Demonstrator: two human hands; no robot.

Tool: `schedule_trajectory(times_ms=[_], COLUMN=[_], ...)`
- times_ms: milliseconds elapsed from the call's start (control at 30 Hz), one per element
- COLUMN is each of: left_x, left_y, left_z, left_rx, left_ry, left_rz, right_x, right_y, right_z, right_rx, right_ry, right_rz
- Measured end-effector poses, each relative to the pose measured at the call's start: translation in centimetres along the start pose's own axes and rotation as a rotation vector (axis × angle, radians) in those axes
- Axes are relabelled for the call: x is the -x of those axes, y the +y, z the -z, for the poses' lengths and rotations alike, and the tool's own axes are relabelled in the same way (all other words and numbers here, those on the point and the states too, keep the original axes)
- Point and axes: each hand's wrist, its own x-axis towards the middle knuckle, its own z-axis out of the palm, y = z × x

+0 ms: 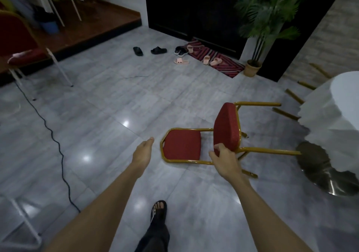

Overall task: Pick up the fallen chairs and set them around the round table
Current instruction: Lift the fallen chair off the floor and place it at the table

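Observation:
A fallen chair with red cushions and a gold frame lies on its back on the grey tiled floor, its legs pointing right toward the round table, which wears a white cloth. My right hand grips the near edge of the chair's red seat cushion. My left hand reaches out just left of the red backrest, fingers together, touching nothing. Gold legs of another fallen chair stick out beside the table's far side.
A red chair with a white frame stands upright at the left. A black cable snakes across the floor on the left. Several slippers lie near a striped mat and a potted plant. My sandalled foot is below.

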Motion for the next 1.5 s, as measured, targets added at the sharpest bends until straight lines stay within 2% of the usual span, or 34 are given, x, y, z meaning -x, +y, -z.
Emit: schedule_trajectory(times_ms=[400, 533, 733, 1033, 1300, 1400, 1500], left_x=[-21.4, -29.6, -42.9, -62.5, -72.7, -77.6, -81.3], left_y=[2.8, 1.3, -6.3, -22.6, -31.5, -35.6, -38.8], left_z=[-3.5, -6.7, -13.1, -23.4, -28.4, -29.1, -29.3], left_rx=[-0.11, -0.045, 0.017, 0.042, 0.049, 0.049, 0.036], left_ry=[-0.092, -0.099, -0.094, -0.054, -0.147, -0.121, -0.071], left_rz=[0.08, 0.126, 0.163, 0.178, 0.12, 0.12, 0.154], right_x=[-17.0, -23.5, -33.1, -46.1, -51.1, -51.1, -51.2], right_y=[1.2, 4.0, 11.9, 28.1, 38.8, 40.5, 42.1], right_z=[-7.5, -12.5, -24.7, -43.6, -54.4, -57.0, -58.8], right_rx=[0.016, 0.046, 0.072, 0.197, 0.569, 0.676, 0.576], right_ry=[-0.037, -0.066, -0.12, -0.177, -0.282, -0.219, -0.034], right_rz=[-0.171, -0.178, -0.134, -0.119, -0.07, -0.061, -0.016])
